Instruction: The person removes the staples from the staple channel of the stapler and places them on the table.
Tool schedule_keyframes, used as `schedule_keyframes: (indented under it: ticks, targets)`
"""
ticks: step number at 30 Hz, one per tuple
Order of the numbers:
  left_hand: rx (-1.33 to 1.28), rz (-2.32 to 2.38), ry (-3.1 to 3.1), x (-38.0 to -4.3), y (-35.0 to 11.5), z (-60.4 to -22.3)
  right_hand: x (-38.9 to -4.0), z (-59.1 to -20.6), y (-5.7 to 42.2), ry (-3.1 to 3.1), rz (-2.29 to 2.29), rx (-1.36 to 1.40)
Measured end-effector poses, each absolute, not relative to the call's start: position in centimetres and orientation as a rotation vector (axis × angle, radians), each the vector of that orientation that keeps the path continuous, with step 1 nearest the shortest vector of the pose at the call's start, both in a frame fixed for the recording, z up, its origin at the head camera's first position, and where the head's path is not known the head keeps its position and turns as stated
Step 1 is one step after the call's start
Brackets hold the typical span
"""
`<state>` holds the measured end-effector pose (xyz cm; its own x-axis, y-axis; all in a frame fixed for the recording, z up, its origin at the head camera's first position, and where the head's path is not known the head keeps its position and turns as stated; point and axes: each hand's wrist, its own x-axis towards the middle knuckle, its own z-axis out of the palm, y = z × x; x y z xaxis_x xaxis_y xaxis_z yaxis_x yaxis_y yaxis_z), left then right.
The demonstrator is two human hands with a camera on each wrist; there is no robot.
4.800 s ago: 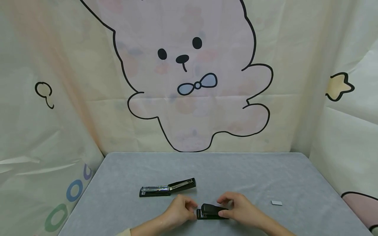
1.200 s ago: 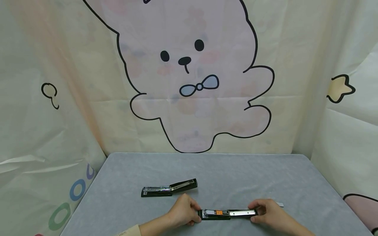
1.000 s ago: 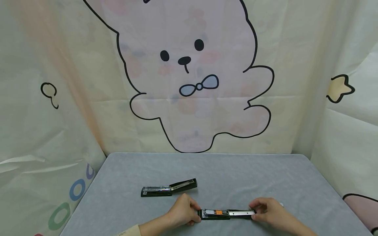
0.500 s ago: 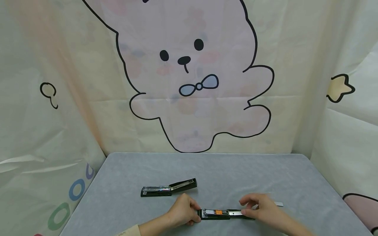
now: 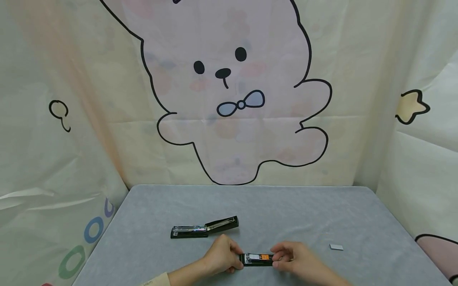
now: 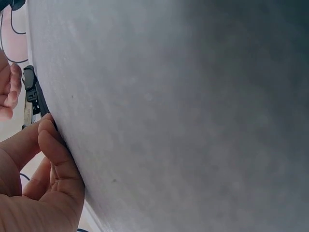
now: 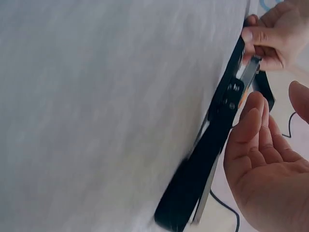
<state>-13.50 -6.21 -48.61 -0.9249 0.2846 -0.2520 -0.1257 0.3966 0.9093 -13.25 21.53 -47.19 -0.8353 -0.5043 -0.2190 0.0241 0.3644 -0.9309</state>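
The nearer black stapler [image 5: 255,260] lies folded open on the table, a metal magazine and an orange piece showing in its base. My left hand [image 5: 222,254] pinches its left end between thumb and fingers, also seen in the left wrist view. My right hand [image 5: 295,256] is over the middle of the stapler, fingertips by the orange piece. In the right wrist view its fingers [image 7: 248,125] are loosely bent, the thumb apart, with nothing between them. The stapler's swung-back top arm [image 7: 186,188] stretches toward the lower left there; in the head view my right hand hides it.
Behind my left hand, a second black stapler [image 5: 189,232] lies opened out on the grey table [image 5: 304,206]. A small whitish strip [image 5: 336,247], like a stick of staples, lies to the right. A printed curtain [image 5: 340,139] rises behind the table.
The nearer stapler was folded together at first and is now opened out. My right hand has moved left from its far right end to its middle; my left hand stays on the left end.
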Motion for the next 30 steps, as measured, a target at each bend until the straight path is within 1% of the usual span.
schedule_keyframes:
  ticks: [3,7,9,11,18,30]
  targets:
    - [0.147,1.54,2.297,-13.5,-6.3,-48.6,-13.6,-48.3,21.1,2.064,-1.517,-0.378]
    - [0.159,1.54,2.3,-13.4,-6.3,-48.6,-14.5,-51.1,21.0,1.937,-1.556,-0.295]
    - [0.162,1.543,2.297,-13.5,-6.3,-48.6,-14.6,-51.7,20.8,1.912,-1.557,-0.252]
    - [0.164,1.548,2.294,-13.5,-6.3,-48.6,-14.3,-51.4,20.4,1.906,-1.56,-0.213]
    - [0.172,1.565,2.29,-13.5,-6.3,-48.7,-12.8,-48.0,18.5,1.946,-1.525,-0.212]
    - [0.172,1.562,2.303,-13.5,-6.3,-48.7,-12.6,-47.4,17.6,1.785,-1.589,-0.056]
